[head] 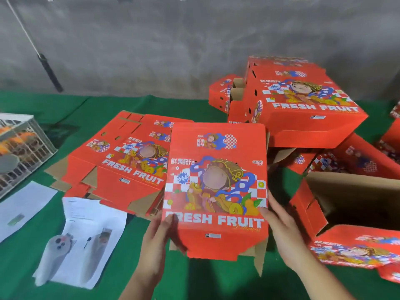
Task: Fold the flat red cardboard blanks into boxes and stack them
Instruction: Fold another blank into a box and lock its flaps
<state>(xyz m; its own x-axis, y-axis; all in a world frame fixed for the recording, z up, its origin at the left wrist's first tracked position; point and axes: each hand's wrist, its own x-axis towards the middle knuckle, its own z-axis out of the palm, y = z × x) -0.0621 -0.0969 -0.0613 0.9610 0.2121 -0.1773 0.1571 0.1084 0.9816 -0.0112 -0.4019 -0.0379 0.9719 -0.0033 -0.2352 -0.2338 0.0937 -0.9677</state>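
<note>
**One blank lifted clear of the pile, gripped at both lower edges**

The left hand (159,232) has its thumb curled over the printed face near the "FRESH" lettering, the other fingers hidden behind the card. The right hand (279,226) clasps the opposite edge by "FRUIT", fingers wrapped around it. Between them the red blank (216,182) is held nearly upright, its picture facing the camera, with brown bottom flaps hanging loose below. Holding it by the two lower sides probably leaves the panels free to be opened out square, and keeps the flaps within reach for tucking.

Just behind and to the left, the pile of flat blanks (121,161) lies on the green table covering (194,282), close enough to draw from. Folded boxes are stacked (303,105) at the back right, out of the working space. An open box (355,204) stands near the right hand. Printed sheets of paper (91,234) lie at the left, with a wire crate (23,148) beyond them.
</note>
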